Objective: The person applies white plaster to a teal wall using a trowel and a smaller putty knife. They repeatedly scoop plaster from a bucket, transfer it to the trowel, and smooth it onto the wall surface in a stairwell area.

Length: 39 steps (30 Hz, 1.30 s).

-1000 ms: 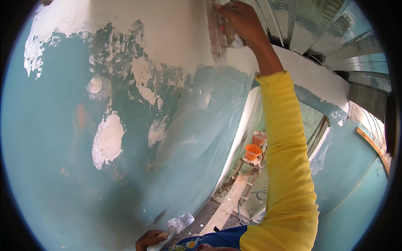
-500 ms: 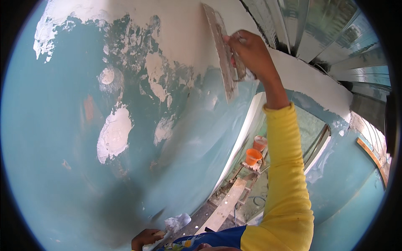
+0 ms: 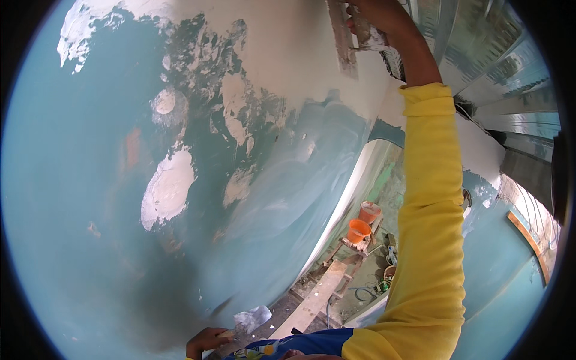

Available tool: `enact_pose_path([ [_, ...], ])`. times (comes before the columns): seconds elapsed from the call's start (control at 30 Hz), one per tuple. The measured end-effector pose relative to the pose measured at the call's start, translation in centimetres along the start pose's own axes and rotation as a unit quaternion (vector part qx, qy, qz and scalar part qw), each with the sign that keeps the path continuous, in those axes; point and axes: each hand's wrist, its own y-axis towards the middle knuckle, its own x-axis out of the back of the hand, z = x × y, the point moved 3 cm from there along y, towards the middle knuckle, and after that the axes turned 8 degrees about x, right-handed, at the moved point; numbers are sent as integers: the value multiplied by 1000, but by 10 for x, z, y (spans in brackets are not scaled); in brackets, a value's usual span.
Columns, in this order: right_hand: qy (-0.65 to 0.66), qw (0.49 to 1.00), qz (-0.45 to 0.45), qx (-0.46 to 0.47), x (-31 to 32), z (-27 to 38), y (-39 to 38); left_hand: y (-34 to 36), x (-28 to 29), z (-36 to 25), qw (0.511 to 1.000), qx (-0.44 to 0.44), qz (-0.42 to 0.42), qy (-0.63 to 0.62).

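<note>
High on the blue-green wall (image 3: 78, 162), my right hand (image 3: 387, 21) is closed round the handle of a plastering trowel (image 3: 344, 45). The trowel's long flat blade lies near or against the white filler coat (image 3: 282, 42); its upper end is cut off by the picture's edge. Low down, my left hand (image 3: 206, 340) grips the handle of a putty knife (image 3: 225, 335). White filler (image 3: 253, 317) is heaped at the knife's blade and hides much of it. Rough white patches (image 3: 169, 187) dot the wall between the two hands.
Beyond a white-edged opening (image 3: 337, 231), two orange buckets (image 3: 360, 230) stand on a wooden stand. A long plank (image 3: 318, 297) runs below them. Ribbed metal sheeting (image 3: 480, 48) slopes overhead at the right. A wooden strip (image 3: 529, 247) is on the far right wall.
My right hand has moved the trowel upward and somewhat right, toward the top edge. My left hand stays low with the putty knife. The view has shifted slightly.
</note>
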Motion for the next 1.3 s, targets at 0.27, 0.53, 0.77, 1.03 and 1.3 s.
enact_pose_path([
  [0.27,208,968,75,-116,-23,-1,-113,3,8,7,999,-25,-9,41],
  [0.53,306,946,16,-103,-1,-40,-17,4,9,6,1000,10,3,23],
  [0.77,193,974,52,-105,-8,-16,-25,3,0,15,1000,6,-6,-23],
  [1.03,211,966,59,-135,-21,-39,-98,2,10,10,1000,22,1,14],
  [1.3,237,965,22,-114,-4,-49,-8,-1,15,-1,1000,-3,-12,-8],
])
